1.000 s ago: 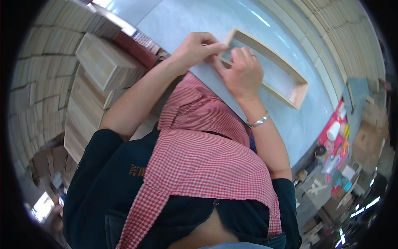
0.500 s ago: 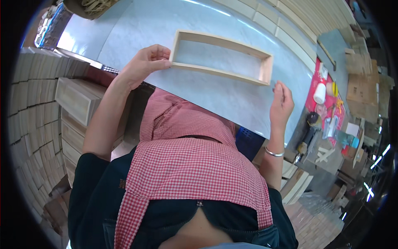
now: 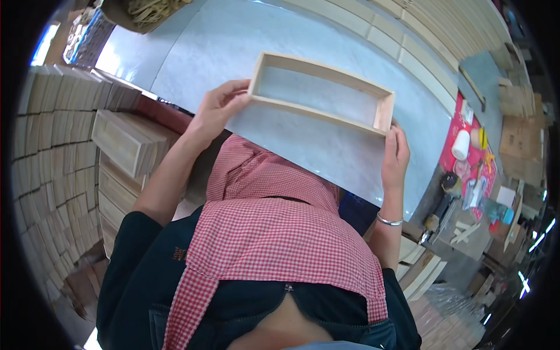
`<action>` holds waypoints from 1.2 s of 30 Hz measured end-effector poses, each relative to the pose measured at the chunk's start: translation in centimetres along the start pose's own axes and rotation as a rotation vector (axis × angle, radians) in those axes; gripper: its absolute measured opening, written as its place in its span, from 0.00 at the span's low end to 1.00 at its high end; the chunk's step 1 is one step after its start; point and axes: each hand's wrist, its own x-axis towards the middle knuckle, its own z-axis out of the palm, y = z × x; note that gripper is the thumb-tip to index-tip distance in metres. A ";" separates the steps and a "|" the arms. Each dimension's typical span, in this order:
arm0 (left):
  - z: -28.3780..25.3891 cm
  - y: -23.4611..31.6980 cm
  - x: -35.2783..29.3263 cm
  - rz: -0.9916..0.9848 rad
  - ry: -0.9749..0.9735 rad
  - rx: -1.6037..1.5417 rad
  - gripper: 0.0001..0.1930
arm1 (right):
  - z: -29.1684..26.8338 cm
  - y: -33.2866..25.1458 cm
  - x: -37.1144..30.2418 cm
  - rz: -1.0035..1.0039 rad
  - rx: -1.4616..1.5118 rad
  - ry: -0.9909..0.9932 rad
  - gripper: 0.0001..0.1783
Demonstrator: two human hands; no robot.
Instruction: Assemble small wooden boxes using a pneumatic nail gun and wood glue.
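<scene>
A long, narrow rectangular wooden frame [image 3: 326, 71] of pale bare wood is at the front of the pale marbled tabletop [image 3: 204, 58], which shows through its open middle. My left hand [image 3: 220, 111] grips the left end, thumb on the near side and fingers curled behind the corner. At the opposite end, the fingers of my right hand [image 3: 396, 154] close on the near right corner; part of that contact is hidden. A silver bangle [image 3: 389, 220] circles my right wrist.
Pale boards [image 3: 379, 32] line the table's far side. A carton [image 3: 119, 20] of wood-coloured strips stands far left, above stacked wood pieces [image 3: 55, 151] and wooden boxes [image 3: 119, 140]. To the right, a white bottle [image 3: 461, 144] and yellow tape roll [image 3: 479, 139] lie on red sheeting.
My right hand has come up to the frame's near right corner and taken hold, where before it was slightly apart. My left hand keeps its grip. The whole view has shifted slightly.
</scene>
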 end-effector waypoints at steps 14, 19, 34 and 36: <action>1.3 2.9 5.0 -0.006 -0.121 0.020 0.21 | -3.8 1.1 3.1 0.318 0.216 -0.176 0.20; 0.9 2.0 5.2 -0.044 -0.171 -0.048 0.24 | -3.7 1.0 1.5 0.284 0.251 -0.190 0.21; -2.3 -2.0 2.4 -0.005 0.125 -0.237 0.11 | -15.8 10.9 6.4 -0.042 -0.734 0.614 0.28; -2.5 -2.2 1.3 -0.019 0.233 -0.289 0.07 | -19.7 14.3 7.6 0.183 -1.049 0.642 0.35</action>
